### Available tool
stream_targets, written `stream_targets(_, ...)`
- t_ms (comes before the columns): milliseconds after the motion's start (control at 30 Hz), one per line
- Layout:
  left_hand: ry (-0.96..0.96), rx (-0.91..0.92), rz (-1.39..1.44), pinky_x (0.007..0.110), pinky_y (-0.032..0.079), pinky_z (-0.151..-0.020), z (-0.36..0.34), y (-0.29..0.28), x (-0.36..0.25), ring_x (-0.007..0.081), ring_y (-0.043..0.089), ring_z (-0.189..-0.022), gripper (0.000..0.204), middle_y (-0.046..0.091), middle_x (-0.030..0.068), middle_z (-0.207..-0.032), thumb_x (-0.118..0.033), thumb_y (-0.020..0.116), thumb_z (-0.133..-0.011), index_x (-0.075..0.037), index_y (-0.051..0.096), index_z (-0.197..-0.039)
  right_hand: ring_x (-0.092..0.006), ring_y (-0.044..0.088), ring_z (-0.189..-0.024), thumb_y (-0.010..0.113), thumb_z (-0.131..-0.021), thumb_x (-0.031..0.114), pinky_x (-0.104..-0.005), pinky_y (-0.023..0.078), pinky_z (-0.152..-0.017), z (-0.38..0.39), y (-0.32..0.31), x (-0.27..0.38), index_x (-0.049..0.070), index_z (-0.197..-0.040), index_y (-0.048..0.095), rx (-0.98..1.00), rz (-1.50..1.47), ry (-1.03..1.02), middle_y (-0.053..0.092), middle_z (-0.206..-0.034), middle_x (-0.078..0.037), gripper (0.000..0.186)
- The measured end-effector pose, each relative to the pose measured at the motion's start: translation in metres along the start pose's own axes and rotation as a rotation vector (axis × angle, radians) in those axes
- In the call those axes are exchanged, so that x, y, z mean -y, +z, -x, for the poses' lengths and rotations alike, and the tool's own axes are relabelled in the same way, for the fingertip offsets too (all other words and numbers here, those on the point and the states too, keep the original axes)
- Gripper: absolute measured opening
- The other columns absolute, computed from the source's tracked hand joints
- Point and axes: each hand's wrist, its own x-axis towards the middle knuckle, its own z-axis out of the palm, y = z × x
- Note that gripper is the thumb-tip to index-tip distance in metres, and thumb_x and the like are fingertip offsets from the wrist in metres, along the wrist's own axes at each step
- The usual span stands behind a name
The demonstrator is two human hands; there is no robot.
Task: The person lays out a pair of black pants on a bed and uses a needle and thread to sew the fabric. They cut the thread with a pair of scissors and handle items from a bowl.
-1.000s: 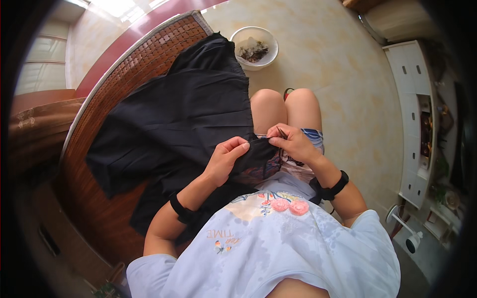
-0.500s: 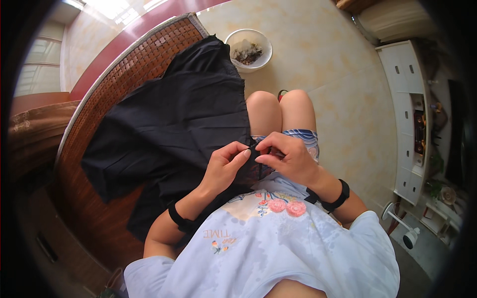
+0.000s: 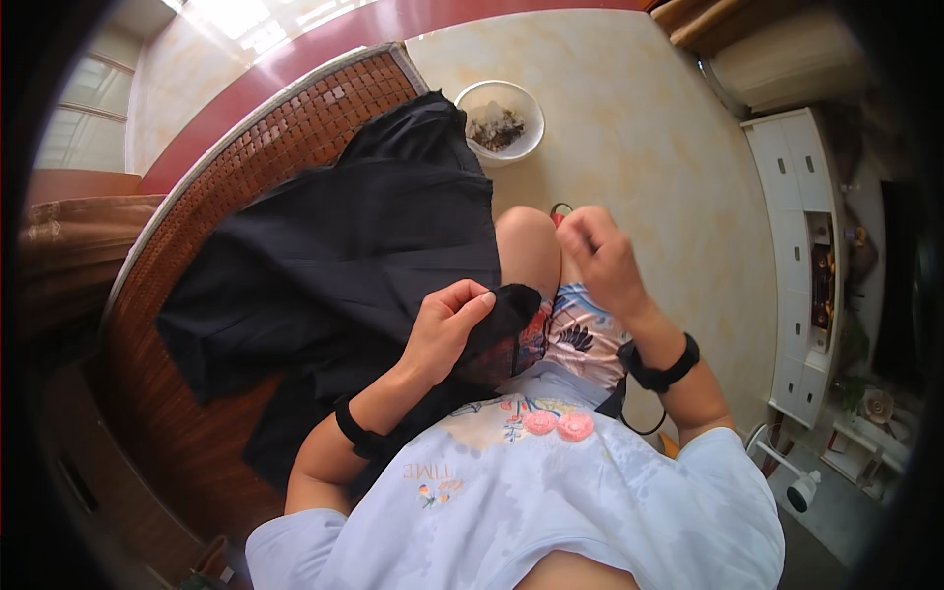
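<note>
A large black cloth (image 3: 344, 246), perhaps a garment, spreads over the seat to my left and across my lap. My left hand (image 3: 442, 329) pinches its edge between thumb and forefinger, and a small folded flap pokes out past the fingertips over my thigh. Above my right knee, my right hand (image 3: 602, 258) is raised apart from the cloth, slightly blurred. Its fingers are drawn together in a pinch; whatever they hold, if anything, is too small to see.
The cloth lies on a brown woven seat mat (image 3: 324, 93). Beyond my knees a white bin (image 3: 536, 133) with waste in it stands on the tiled floor (image 3: 669, 177). A white cabinet (image 3: 787, 265) lines the right side, near a white stand (image 3: 782, 454).
My right hand has moved away from the cloth edge, up and to the right. The left hand keeps its pinch, and the flap beyond its fingers now shows. The view has shifted slightly.
</note>
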Motion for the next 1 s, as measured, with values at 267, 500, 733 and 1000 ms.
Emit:
stream_targets(267, -0.104, -0.082, 0.052, 0.019, 0.040, -0.063, -0.040, -0.001, -0.015, 0.0023, 0.049, -0.070, 0.016, 0.057, -0.0040, -0.076, -0.013, 0.058, -0.094, 0.000, 0.062, -0.086, -0.0387, 0.063, -0.074, 0.053, -0.089, 0.037, -0.0454, 0.048, -0.071, -0.200, 0.004, -0.175, 0.001, -0.083, 0.063, 0.054, 0.222, 0.227, 0.064, -0.076, -0.021, 0.038)
stream_targets(500, -0.237, -0.202, 0.080, 0.018, 0.042, -0.063, -0.056, 0.003, -0.021, 0.0021, 0.050, -0.071, 0.015, 0.059, -0.0037, -0.077, -0.013, 0.059, -0.094, 0.000, 0.063, -0.089, -0.0242, 0.065, -0.067, 0.060, -0.083, 0.040, -0.0361, 0.050, -0.067, -0.290, 0.068, -0.287, 0.004, -0.079, 0.071, 0.196, 0.281, 0.499, 0.067, -0.069, -0.013, 0.038)
stream_targets(733, -0.229, -0.232, -0.039, 0.019, 0.041, -0.064, -0.077, 0.003, -0.024, 0.0024, 0.049, -0.071, 0.014, 0.058, -0.0043, -0.076, -0.013, 0.059, -0.094, 0.000, 0.062, -0.087, -0.0307, 0.068, -0.084, 0.060, -0.081, 0.050, -0.0394, 0.052, -0.076, -0.306, 0.068, -0.293, 0.006, -0.085, 0.071, 0.260, 0.269, 0.566, 0.070, -0.088, -0.018, 0.045)
stream_targets(1000, -0.255, -0.146, 0.015, 0.018, 0.041, -0.064, -0.050, 0.009, -0.045, 0.0019, 0.051, -0.071, 0.011, 0.059, -0.0035, -0.078, -0.009, 0.058, -0.093, 0.000, 0.061, -0.088, -0.0066, 0.058, -0.072, 0.067, -0.087, 0.019, -0.0229, 0.046, -0.067, -0.171, -0.004, -0.069, 0.002, -0.089, 0.068, 0.387, -0.584, 0.300, 0.067, -0.080, -0.003, 0.017)
